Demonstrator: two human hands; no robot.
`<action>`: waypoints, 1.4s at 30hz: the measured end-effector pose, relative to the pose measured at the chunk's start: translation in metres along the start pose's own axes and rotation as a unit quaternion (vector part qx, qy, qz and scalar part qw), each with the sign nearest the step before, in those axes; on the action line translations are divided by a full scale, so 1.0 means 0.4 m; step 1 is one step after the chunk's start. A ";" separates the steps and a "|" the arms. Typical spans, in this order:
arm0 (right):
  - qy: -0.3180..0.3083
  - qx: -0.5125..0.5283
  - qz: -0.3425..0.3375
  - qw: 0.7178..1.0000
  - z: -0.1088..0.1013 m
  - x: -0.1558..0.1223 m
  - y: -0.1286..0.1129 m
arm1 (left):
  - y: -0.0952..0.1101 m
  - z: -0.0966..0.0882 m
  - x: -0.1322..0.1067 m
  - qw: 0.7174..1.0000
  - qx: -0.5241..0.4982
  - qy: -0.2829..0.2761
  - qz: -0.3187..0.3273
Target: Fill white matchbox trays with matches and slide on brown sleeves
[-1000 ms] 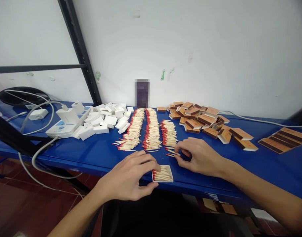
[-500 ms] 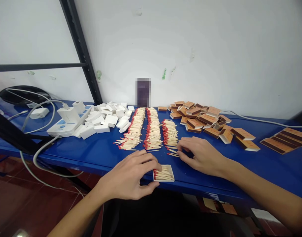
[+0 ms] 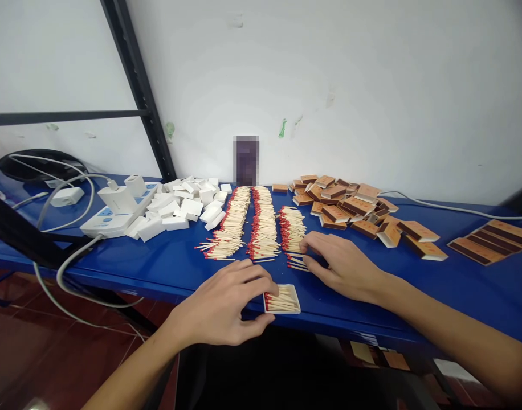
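Note:
An open white matchbox tray (image 3: 282, 300) partly filled with red-tipped matches lies at the front edge of the blue table (image 3: 158, 262). My left hand (image 3: 227, 304) grips its left side between thumb and fingers. My right hand (image 3: 344, 265) rests on the table with its fingertips curled onto the near end of the right row of matches (image 3: 292, 230). Two longer rows of matches (image 3: 252, 225) lie to the left of that row.
A heap of white inner trays (image 3: 179, 208) sits at the left, beside a power strip with chargers (image 3: 115, 208) and cables. Brown matchbox sleeves (image 3: 350, 208) are piled at the right, with flat sleeves (image 3: 492, 239) farther right. A black metal frame (image 3: 137, 85) leans against the wall.
My right hand has slid a little left and away, from the loose matches near the tray up to the end of the right row. The left hand and the tray have stayed put.

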State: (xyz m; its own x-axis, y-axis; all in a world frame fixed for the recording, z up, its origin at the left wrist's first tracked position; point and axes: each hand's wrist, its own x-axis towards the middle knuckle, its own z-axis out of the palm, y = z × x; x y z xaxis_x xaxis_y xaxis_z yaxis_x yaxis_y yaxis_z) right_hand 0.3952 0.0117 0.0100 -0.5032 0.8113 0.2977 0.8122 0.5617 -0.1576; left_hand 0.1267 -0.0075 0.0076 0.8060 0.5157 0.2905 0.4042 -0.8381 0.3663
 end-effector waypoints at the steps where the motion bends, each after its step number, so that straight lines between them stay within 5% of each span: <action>1: 0.000 0.001 -0.003 1.000 0.000 -0.002 0.001 | 0.000 0.000 0.000 1.000 0.000 0.000 0.000; 25: -0.050 0.037 -0.045 0.997 -0.025 -0.018 -0.015 | 0.001 -0.002 0.001 1.000 0.006 0.005 0.006; 32: 0.015 0.046 -0.017 0.999 -0.005 0.004 0.013 | 0.000 -0.001 -0.001 1.000 0.002 0.000 0.003; 42: 0.014 0.028 -0.024 0.999 0.000 0.012 0.018 | 0.001 -0.001 -0.001 1.000 0.003 0.003 0.003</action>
State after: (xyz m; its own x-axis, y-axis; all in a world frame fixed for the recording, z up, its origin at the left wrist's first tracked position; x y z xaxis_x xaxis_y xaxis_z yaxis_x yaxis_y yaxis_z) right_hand 0.3986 0.0197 0.0104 -0.5315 0.7792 0.3321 0.7693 0.6082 -0.1956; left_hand 0.1266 -0.0080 0.0081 0.8056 0.5122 0.2978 0.4026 -0.8420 0.3591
